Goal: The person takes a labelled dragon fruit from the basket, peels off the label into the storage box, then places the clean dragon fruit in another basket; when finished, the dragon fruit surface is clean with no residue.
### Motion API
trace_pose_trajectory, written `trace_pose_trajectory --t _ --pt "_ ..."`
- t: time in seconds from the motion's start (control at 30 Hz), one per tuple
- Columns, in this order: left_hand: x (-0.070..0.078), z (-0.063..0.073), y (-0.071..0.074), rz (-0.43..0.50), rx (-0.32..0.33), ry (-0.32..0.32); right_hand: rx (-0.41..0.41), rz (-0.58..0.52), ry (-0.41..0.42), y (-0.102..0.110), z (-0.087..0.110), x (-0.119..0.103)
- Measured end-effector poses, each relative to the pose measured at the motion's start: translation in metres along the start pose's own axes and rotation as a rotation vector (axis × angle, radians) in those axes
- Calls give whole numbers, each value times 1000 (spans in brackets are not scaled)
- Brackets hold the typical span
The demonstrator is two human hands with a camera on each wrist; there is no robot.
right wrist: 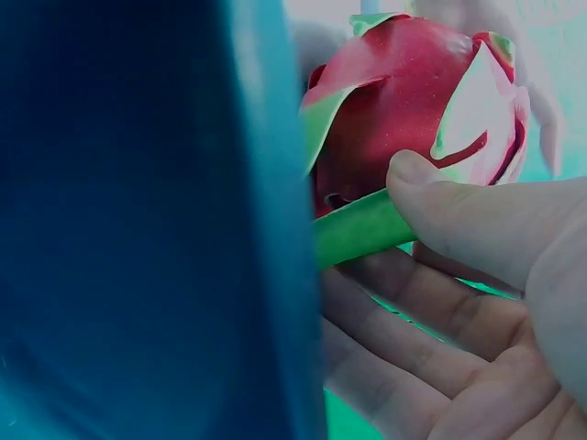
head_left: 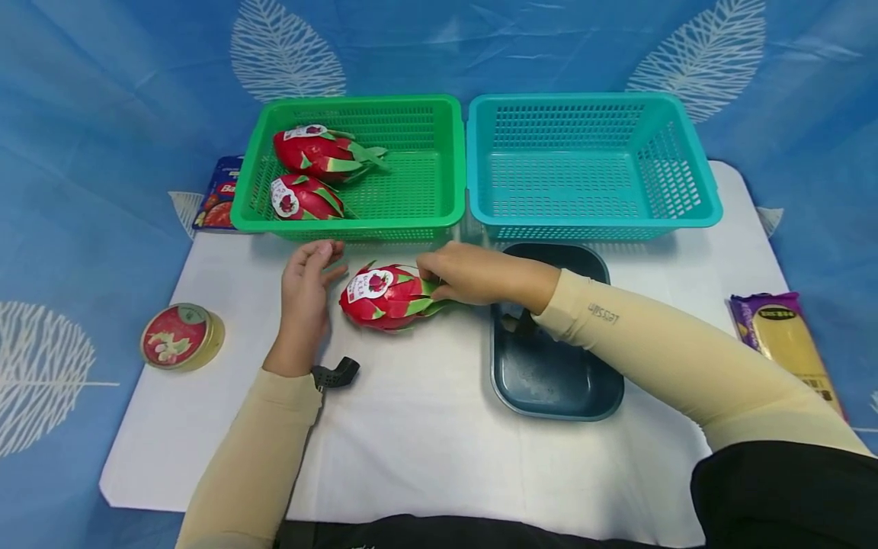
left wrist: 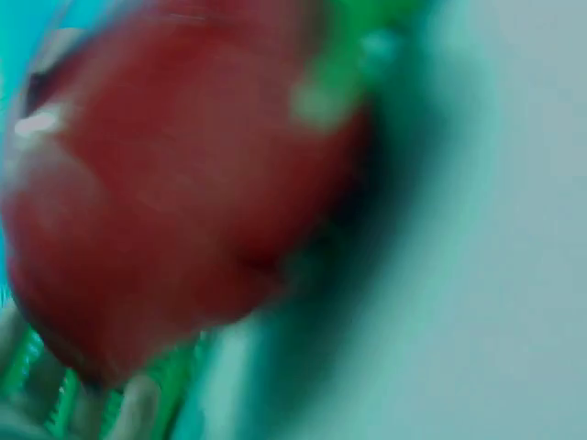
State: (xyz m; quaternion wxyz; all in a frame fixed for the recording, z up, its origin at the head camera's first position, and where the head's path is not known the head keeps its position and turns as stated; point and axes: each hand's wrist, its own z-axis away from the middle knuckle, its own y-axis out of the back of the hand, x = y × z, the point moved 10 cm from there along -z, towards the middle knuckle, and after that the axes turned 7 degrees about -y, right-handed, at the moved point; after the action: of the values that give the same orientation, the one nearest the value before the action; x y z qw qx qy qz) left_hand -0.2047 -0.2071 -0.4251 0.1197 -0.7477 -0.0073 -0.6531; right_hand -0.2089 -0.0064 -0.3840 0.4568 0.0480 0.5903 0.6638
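A red dragon fruit with green scales and a white sticker lies on the white table, in front of the green basket. At its leafy right end, my right hand pinches it; in the right wrist view the thumb rests on a green scale with the fingers beneath. My left hand is just left of the fruit's rounded end, its fingers loosely bent and holding nothing. The left wrist view is blurred, with the red fruit filling much of it.
Two more dragon fruits lie in the green basket. Beside it stands a turquoise basket. Under my right forearm is a dark blue tub. A round tin is at left, a yellow-purple packet at right, a blue packet behind left.
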Motion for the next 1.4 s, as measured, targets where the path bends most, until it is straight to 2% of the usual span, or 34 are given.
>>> trace_pose_trajectory --t 0.07,0.13,0.17,0.27,0.37,0.47,0.67,0.87,1.23,1.4 --pt "5 9 -4 -127 -104 -70 -4 3 -3 -1 -1 0" --pt "6 19 -10 -175 -223 -118 -7 4 -6 -1 -2 0" --pt "6 23 -13 -169 -284 -130 -8 5 -6 -1 -2 1" --pt "-1 31 -22 -120 -422 -104 -9 8 -12 0 -3 2" --pt "-12 36 -27 -142 -487 -22 -9 17 -12 0 -3 2" --pt "-20 39 -27 -243 -488 40 -5 26 -5 -1 -4 0" --pt "-24 38 -24 -419 -476 39 -4 56 0 0 -3 -2" --pt "-24 38 -25 -452 -479 35 -8 58 -3 7 -1 -5" --pt "-20 37 -24 -510 -476 4 133 24 99 35 -3 -33" --pt "-19 37 -25 -514 -479 -12 167 33 113 37 -11 -47"
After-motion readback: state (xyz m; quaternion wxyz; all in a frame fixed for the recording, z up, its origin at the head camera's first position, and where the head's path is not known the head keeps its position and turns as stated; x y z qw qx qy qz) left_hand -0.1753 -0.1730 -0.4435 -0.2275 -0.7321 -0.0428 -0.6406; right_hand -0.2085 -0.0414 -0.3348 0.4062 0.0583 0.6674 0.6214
